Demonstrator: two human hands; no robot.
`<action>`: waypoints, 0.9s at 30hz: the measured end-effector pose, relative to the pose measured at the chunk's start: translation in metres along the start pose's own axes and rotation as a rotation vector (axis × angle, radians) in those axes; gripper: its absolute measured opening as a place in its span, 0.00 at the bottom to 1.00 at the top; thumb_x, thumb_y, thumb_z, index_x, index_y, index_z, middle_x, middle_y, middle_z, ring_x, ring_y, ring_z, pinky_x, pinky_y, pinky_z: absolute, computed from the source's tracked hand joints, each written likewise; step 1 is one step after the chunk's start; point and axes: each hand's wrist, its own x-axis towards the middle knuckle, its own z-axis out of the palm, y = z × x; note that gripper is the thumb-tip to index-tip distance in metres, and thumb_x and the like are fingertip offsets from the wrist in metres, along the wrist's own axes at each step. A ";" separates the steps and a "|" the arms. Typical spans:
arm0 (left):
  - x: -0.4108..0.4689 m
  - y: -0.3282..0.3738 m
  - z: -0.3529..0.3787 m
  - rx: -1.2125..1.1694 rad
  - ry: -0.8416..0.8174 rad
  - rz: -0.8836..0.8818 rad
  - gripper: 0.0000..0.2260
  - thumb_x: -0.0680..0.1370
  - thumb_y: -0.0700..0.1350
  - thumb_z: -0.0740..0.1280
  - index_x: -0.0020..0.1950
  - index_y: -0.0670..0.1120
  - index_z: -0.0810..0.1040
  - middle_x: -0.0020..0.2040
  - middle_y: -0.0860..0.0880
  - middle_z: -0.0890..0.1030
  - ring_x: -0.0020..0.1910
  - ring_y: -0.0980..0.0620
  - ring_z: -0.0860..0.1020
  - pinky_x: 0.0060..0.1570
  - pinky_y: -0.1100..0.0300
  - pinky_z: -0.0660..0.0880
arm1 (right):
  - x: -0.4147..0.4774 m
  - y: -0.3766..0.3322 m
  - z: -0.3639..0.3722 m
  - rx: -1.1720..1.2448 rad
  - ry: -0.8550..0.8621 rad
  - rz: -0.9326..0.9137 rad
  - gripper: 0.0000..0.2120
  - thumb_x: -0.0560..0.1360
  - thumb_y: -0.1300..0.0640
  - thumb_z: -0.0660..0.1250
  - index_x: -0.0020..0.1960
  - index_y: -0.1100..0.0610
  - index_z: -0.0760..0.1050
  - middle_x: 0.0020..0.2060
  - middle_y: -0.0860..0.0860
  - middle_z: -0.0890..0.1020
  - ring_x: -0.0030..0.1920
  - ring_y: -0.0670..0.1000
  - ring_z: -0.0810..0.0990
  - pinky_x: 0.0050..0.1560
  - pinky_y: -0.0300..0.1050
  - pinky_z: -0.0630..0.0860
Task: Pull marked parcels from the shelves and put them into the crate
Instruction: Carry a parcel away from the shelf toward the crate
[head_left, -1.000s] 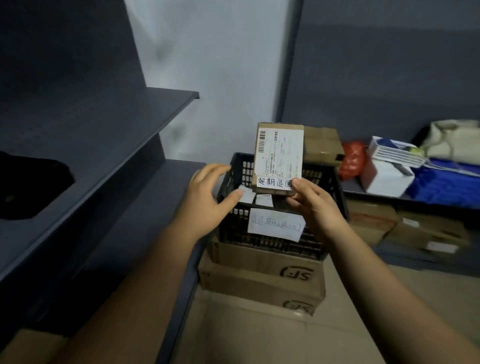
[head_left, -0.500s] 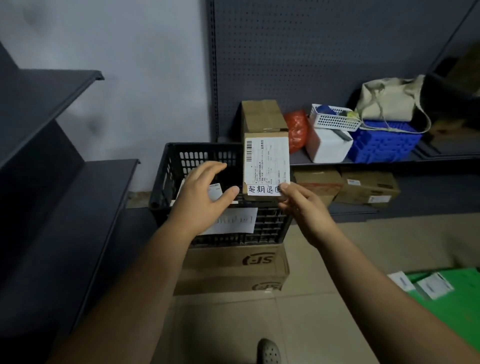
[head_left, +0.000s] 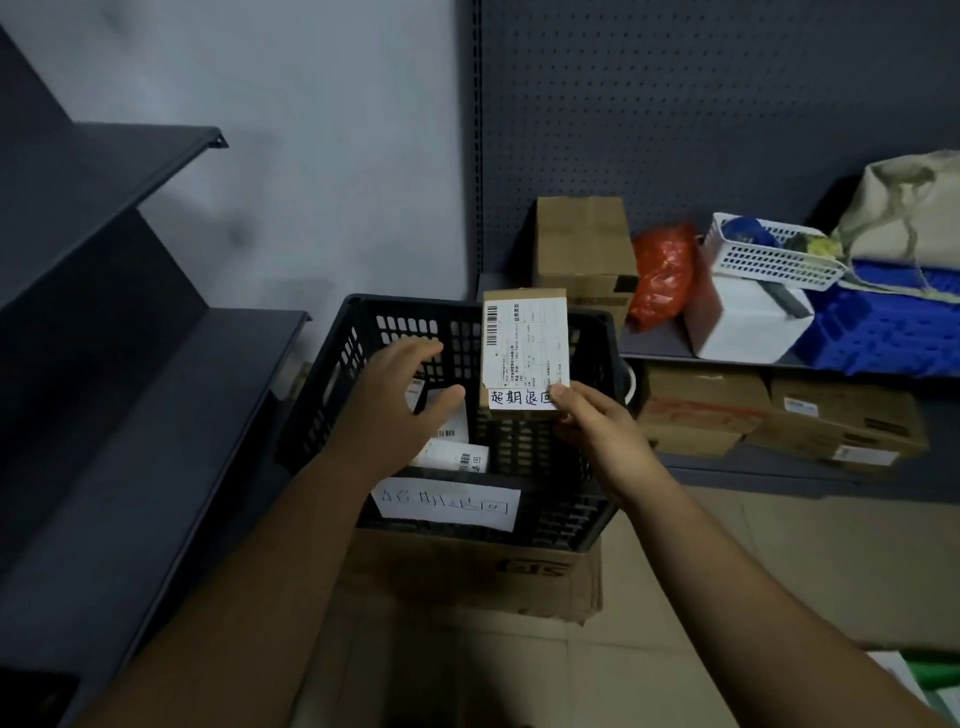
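Hands (head_left: 395, 400) (head_left: 597, 431), right pinching a parcel (head_left: 524, 348), hover over crate (head_left: 332, 374) beside pegboard shelving (head_left: 727, 104).

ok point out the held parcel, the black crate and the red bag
parcel (head_left: 524, 343): head view, on its white shipping label
black crate (head_left: 332, 384): head view, on its slotted left wall
red bag (head_left: 662, 275): head view, on the middle of the crinkled plastic
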 end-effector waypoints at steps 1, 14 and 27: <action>0.006 -0.004 0.003 0.005 -0.008 -0.014 0.22 0.77 0.53 0.68 0.69 0.50 0.72 0.69 0.53 0.70 0.69 0.54 0.67 0.69 0.53 0.65 | 0.010 0.003 0.001 0.009 -0.003 0.023 0.15 0.77 0.47 0.69 0.61 0.53 0.80 0.53 0.48 0.86 0.54 0.48 0.84 0.59 0.46 0.76; 0.094 -0.101 0.054 -0.048 -0.160 -0.099 0.22 0.77 0.54 0.67 0.70 0.51 0.71 0.67 0.60 0.68 0.67 0.62 0.63 0.67 0.63 0.59 | 0.134 0.061 0.010 -0.108 0.030 0.308 0.19 0.78 0.49 0.68 0.67 0.53 0.75 0.55 0.47 0.85 0.54 0.48 0.84 0.61 0.48 0.77; 0.130 -0.169 0.118 -0.086 -0.321 -0.172 0.22 0.77 0.54 0.68 0.69 0.49 0.72 0.68 0.55 0.71 0.67 0.56 0.68 0.67 0.58 0.65 | 0.203 0.127 0.009 -0.176 0.038 0.546 0.32 0.66 0.35 0.72 0.64 0.51 0.78 0.56 0.48 0.84 0.56 0.51 0.83 0.64 0.54 0.76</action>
